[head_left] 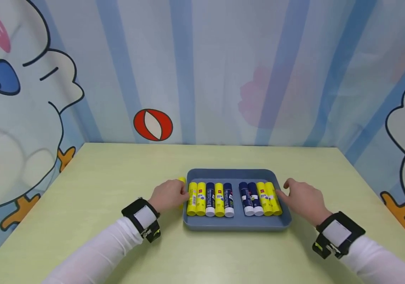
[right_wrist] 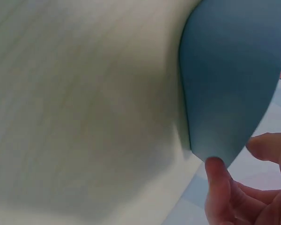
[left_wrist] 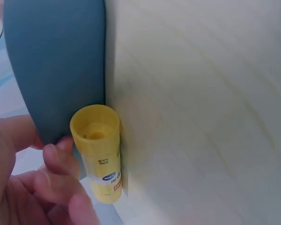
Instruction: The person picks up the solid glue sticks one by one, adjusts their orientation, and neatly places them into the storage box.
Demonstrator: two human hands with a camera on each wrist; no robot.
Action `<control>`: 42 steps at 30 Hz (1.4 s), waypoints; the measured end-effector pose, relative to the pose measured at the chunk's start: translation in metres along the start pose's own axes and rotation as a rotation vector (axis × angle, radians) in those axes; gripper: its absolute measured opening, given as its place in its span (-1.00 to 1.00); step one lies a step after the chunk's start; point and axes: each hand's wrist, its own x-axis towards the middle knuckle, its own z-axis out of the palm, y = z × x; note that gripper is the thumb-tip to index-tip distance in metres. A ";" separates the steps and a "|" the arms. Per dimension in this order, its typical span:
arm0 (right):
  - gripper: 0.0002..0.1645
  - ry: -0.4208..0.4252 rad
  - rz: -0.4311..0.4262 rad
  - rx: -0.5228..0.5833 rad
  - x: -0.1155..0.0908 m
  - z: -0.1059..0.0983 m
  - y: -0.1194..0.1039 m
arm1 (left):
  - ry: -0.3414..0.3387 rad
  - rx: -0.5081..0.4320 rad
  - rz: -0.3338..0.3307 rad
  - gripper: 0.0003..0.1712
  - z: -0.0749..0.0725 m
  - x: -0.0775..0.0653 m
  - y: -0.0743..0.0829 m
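A blue-grey tray (head_left: 236, 227) lies on the table, with several yellow glue sticks (head_left: 201, 199) and navy glue sticks with white ends (head_left: 210, 199) in two side-by-side groups. At its left end, my left hand (head_left: 168, 195) pinches the wall, thumb over the rim and fingers outside. Another yellow glue stick (left_wrist: 100, 154) lies outside the tray along that wall, beside the left fingers and partly hidden by the hand in the head view. My right hand (head_left: 303, 199) pinches the right end, its thumb over the rim and a fingertip (right_wrist: 215, 164) against the outer wall.
The pale yellow table (head_left: 124, 165) reaches back to a striped blue curtain (head_left: 216, 79) with cartoon figures. Dark straps with small devices sit on both wrists (head_left: 142, 219).
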 end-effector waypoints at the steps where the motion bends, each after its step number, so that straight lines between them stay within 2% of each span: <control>1: -0.52 -0.024 0.013 0.008 0.000 0.002 0.001 | 0.000 0.005 0.007 -0.71 0.000 0.000 0.000; 4: -0.57 -0.078 0.037 0.026 0.000 0.008 0.000 | -0.007 0.030 0.057 -0.71 0.000 0.002 -0.003; 8: -0.66 -0.096 0.044 0.051 -0.001 0.012 -0.003 | -0.035 0.041 0.144 -0.70 -0.003 0.003 -0.012; 11: -0.69 -0.086 0.038 0.069 0.000 0.012 -0.005 | -0.037 -0.010 0.149 -0.69 -0.011 0.004 -0.022; 18: -0.71 -0.096 0.028 0.080 -0.003 0.012 -0.008 | -0.006 -0.219 0.067 -0.67 -0.025 0.005 -0.048; 21: -0.71 -0.091 0.020 0.081 -0.003 0.012 -0.009 | 0.027 -0.264 0.027 -0.68 -0.029 0.007 -0.055; 23: -0.71 -0.088 0.021 0.083 -0.003 0.012 -0.008 | 0.050 -0.224 -0.005 -0.62 -0.030 0.008 -0.054; 26: -0.71 -0.084 0.029 0.088 -0.002 0.011 -0.008 | 0.060 -0.095 -0.074 -0.44 -0.030 0.014 -0.048; 28: -0.71 -0.080 0.027 0.085 -0.001 0.011 -0.008 | 0.044 -0.001 -0.120 -0.34 -0.030 0.016 -0.041; 30: -0.71 -0.085 0.028 0.082 -0.002 0.010 -0.007 | 0.015 0.054 -0.159 -0.26 -0.028 0.018 -0.034; 35: -0.73 -0.089 0.027 0.081 -0.005 0.011 -0.007 | -0.063 0.063 -0.242 -0.20 -0.026 0.019 -0.019; 42: -0.72 -0.083 0.018 0.076 -0.001 0.010 -0.006 | -0.144 0.033 -0.302 -0.41 -0.020 0.032 -0.022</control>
